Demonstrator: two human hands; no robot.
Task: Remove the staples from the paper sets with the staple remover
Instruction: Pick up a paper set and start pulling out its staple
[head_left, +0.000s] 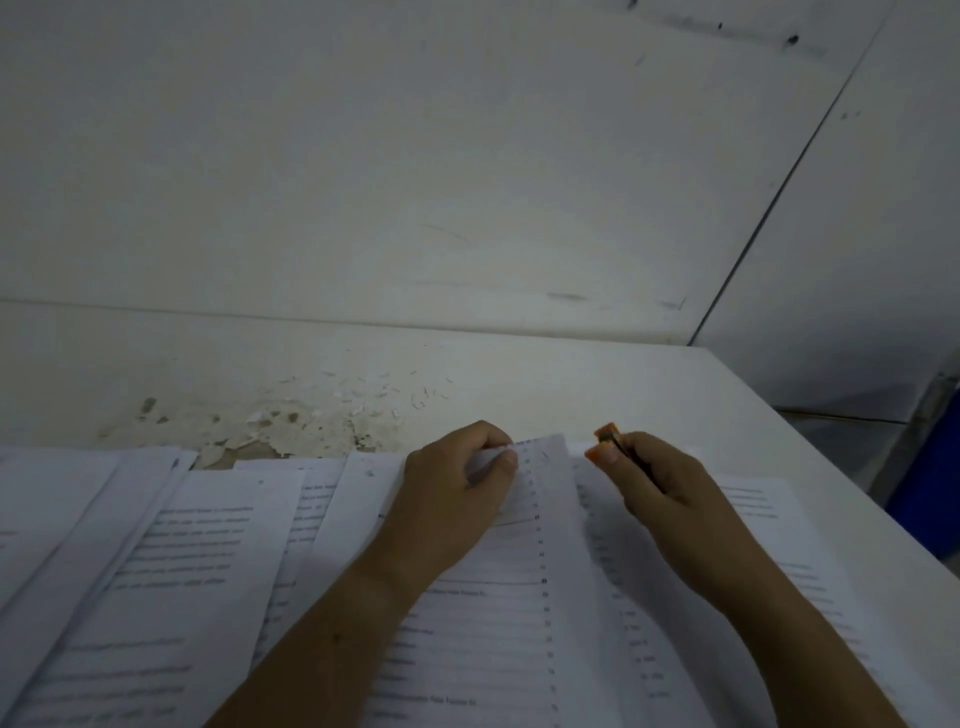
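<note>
Nearest, two bare forearms lie across a spread of printed sheets that covers the near part of the white counter (649, 384). To the left, several overlapping piles of printed pages (171, 571) are fanned at slight angles, their text too blurred to read. In the middle is the paper set (519, 597), its top page carrying numbered lines. More printed sheets (758, 512) show beyond the right forearm.

The left hand (457, 493) rests on the paper set near its far edge. Its fingers (491, 434) are curled and, with the thumb, pinch the top of a page, which is lifted and bent over at that spot. Just to the right, a little apart from it, is the right hand (660, 491). Its fingers (636, 457) are wrapped round the staple remover (605, 441), an orange tool whose tip sticks out past the knuckles, close to the far edge of the paper set. Whether the tip touches the paper cannot be told.

Farther on, small loose staples (384, 395) lie scattered on the bare counter. Left of them is a patch of flaking, stained surface (260, 431) that runs up to the far edges of the sheets.

Behind the counter stands a pale wall (467, 156) marked with dark scuffs, meeting a second wall at a corner on the right. Past the counter's right edge, lower down, part of a blue object (930, 483) shows.
</note>
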